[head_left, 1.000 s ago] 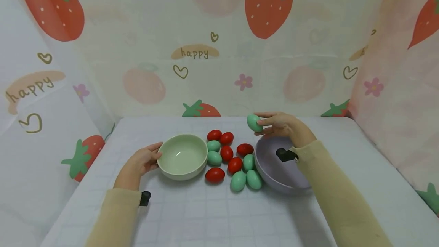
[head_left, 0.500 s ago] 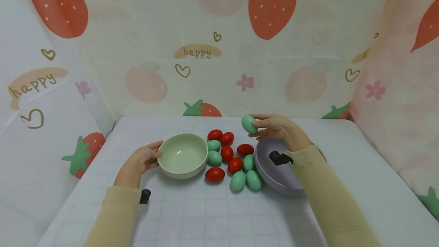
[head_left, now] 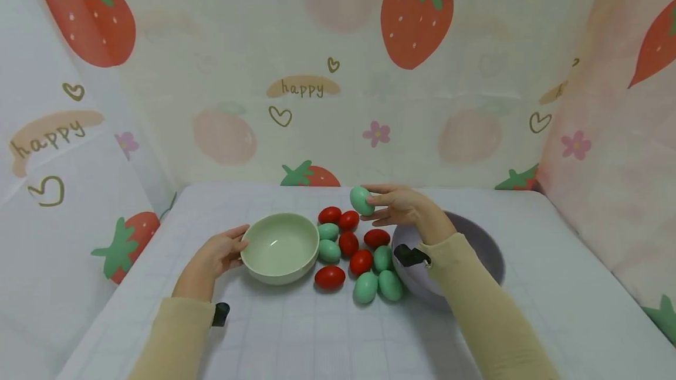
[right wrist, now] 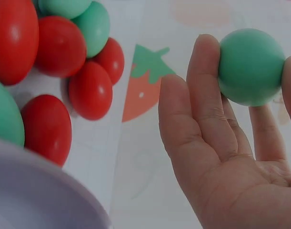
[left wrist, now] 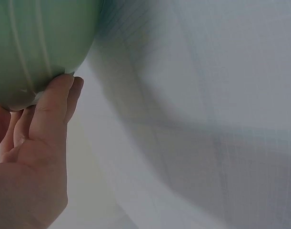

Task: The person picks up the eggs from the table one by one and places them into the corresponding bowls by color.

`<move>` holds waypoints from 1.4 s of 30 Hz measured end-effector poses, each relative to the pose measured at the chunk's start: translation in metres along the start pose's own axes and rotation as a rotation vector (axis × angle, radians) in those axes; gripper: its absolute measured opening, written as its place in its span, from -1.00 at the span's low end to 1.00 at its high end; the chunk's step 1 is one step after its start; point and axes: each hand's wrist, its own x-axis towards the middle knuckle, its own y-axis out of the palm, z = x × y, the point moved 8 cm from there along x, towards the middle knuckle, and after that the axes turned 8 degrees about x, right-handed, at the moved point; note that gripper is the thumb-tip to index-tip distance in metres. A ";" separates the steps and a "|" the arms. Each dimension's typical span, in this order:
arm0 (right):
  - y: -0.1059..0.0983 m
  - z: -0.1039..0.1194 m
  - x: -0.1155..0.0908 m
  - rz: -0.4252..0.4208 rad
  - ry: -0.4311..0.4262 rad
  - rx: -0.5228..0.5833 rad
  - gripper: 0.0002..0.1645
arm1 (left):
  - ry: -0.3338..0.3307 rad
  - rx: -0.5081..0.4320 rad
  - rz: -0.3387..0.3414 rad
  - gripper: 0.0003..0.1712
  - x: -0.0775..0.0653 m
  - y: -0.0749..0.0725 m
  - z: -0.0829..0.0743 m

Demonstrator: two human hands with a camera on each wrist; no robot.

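My right hand pinches a green egg between thumb and fingertips, raised above the far part of the table. In the right wrist view that same green egg sits at the fingertips, clear of the palm. At the left, my left hand grips the side of a pale green bowl, thumb at its rim. The left wrist view has the fingers against the underside of the bowl. Nothing lies inside this bowl.
Between the bowls lie several red eggs and several green eggs in a loose cluster. A larger purple bowl stands right of them, partly hidden under my right forearm. A strawberry-print curtain hangs behind the white table.
My right hand has moved left with the green egg, from above the purple bowl to above the far side of the egg cluster. The left hand stays at the green bowl.
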 end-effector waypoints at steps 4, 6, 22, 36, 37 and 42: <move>0.003 -0.007 0.004 -0.013 0.019 0.004 -0.36 | -0.007 -0.013 -0.007 -0.33 0.000 0.001 0.006; 0.004 -0.008 0.005 -0.017 0.019 0.004 -0.36 | -0.004 -0.017 -0.005 -0.33 0.000 0.002 0.006; 0.020 -0.011 0.015 0.000 0.034 0.016 -0.36 | -0.010 -0.033 0.000 -0.31 -0.002 -0.001 0.001; 0.036 -0.013 0.026 0.011 0.044 -0.020 -0.61 | 0.002 -0.022 -0.021 -0.34 0.000 0.000 0.003; 0.037 -0.013 0.027 0.012 0.044 -0.023 -0.59 | 0.004 -0.023 -0.021 -0.34 0.000 0.000 0.003; 0.046 -0.014 0.031 0.029 0.038 -0.054 -0.51 | 0.008 -0.025 -0.017 -0.34 0.000 -0.001 0.003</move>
